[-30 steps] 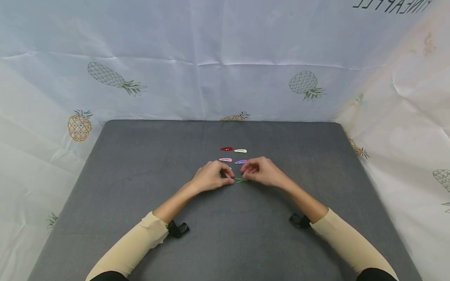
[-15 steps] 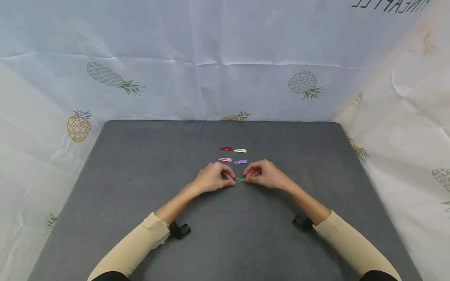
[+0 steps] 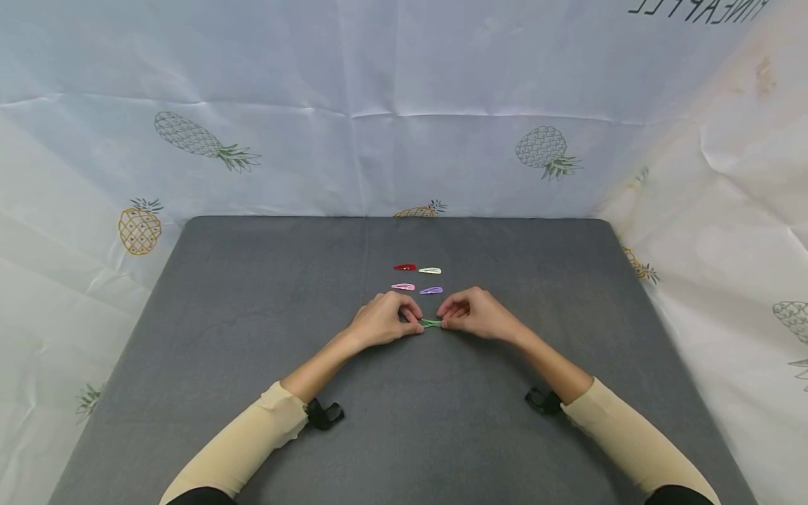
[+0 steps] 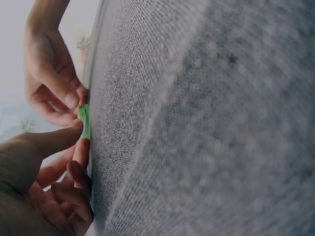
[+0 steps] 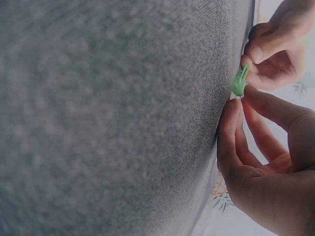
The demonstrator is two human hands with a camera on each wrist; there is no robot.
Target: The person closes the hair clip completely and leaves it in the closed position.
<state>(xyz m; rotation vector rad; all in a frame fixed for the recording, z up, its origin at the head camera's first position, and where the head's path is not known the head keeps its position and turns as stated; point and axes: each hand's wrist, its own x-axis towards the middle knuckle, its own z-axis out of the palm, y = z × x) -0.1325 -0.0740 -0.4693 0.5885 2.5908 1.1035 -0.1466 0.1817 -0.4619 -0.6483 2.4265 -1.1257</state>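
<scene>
At the middle of the grey counter, a green hair clip was held between two hands, and only a short strip of it could be seen in the head view, since both of its ends were covered by fingertips. The left hand was curled and pinched the clip's left end; the right hand was curled likewise and pinched its right end. In the left wrist view the clip was shown as a small green sliver squeezed between thumbs and fingers, right at the counter's surface; whether it touched the cloth could not be told. In the right wrist view the same clip was seen slightly spread at one end, but its shape was blurred and partly hidden by the fingers. Much of both wrist views was filled by out-of-focus grey fabric.

Beyond the hands, four more clips were laid flat in two rows of two: a red clip beside a white clip, and nearer, a pink clip beside a purple clip. Five clips were counted in all. The purple one lay just beyond the right hand's knuckles, apart from them.
</scene>
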